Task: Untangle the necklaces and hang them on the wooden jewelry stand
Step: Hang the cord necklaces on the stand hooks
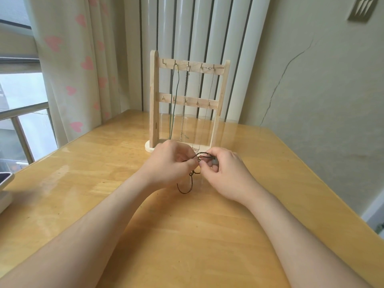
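A wooden jewelry stand (pixel 154 104) with two rows of small hooks stands at the table's far middle. Three necklaces hang from its top bar: a dark green cord (pixel 176 100), a silver chain (pixel 185 104) and a thin chain (pixel 207 104) with a small plate at the bottom. Just in front of the stand, my left hand (pixel 168 163) and my right hand (pixel 225 173) both pinch a black cord necklace (pixel 185 189). It carries a small red bead and a grey bead between my fingers. A loop of the cord droops onto the table below my hands.
The wooden table (pixel 104 173) runs to a wall on the right and a radiator (pixel 197 38) behind the stand. A curtain with pink hearts (pixel 79 59) hangs at the back left. A white object with a dark item (pixel 4 188) sits at the left edge.
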`<action>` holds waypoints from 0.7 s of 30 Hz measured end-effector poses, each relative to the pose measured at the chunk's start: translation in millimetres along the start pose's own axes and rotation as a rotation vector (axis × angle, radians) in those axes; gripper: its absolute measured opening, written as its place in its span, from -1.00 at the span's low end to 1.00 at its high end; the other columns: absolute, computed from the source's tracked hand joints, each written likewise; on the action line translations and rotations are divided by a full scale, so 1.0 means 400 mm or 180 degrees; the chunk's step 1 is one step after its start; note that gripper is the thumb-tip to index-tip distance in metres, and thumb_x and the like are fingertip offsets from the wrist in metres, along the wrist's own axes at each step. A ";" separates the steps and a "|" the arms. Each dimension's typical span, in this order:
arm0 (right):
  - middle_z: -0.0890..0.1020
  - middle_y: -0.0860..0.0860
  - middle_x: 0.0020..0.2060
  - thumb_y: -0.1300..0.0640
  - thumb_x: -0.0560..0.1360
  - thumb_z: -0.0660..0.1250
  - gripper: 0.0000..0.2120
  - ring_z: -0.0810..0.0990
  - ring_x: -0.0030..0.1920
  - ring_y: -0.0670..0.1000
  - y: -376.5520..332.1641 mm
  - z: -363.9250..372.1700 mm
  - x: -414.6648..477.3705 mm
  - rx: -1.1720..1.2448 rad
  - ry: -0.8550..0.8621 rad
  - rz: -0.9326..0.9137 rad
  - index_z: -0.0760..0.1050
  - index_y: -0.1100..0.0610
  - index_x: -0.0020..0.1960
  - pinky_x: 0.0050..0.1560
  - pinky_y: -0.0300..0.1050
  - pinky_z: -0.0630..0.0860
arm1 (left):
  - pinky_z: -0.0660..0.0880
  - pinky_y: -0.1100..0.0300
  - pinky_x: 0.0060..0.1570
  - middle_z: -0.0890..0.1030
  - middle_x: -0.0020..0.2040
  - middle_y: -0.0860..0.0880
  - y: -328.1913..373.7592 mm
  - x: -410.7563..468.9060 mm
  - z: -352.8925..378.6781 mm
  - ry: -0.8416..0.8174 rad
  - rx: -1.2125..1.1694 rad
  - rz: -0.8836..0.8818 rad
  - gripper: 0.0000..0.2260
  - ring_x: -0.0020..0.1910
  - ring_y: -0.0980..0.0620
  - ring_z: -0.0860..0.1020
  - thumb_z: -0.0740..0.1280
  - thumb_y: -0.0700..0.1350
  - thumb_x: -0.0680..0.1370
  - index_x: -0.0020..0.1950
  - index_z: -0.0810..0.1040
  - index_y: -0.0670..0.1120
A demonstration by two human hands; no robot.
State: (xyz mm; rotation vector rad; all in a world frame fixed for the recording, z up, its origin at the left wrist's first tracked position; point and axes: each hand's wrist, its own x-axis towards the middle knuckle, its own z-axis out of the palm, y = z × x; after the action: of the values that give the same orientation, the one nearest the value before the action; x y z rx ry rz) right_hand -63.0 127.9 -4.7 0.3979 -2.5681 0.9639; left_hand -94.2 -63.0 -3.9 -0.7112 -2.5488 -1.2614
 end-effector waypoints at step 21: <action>0.40 -0.15 -0.55 0.08 0.48 0.43 -0.76 0.36 -0.41 -0.07 -0.010 -0.013 -0.003 0.0187 0.0268 0.0178 0.51 0.15 -0.30 -0.36 -0.30 0.28 | 0.63 0.07 0.20 0.74 0.09 0.06 0.018 -0.004 0.005 -0.0299 -0.0794 0.0046 -0.91 0.07 0.00 0.71 0.39 -0.10 0.69 0.12 0.70 -0.02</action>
State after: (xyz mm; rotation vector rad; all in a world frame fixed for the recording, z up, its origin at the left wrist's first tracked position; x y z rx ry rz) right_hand -59.0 128.7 0.8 0.2964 -2.4919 1.0549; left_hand -89.0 -58.0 -0.8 -0.8548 -2.4779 -1.5953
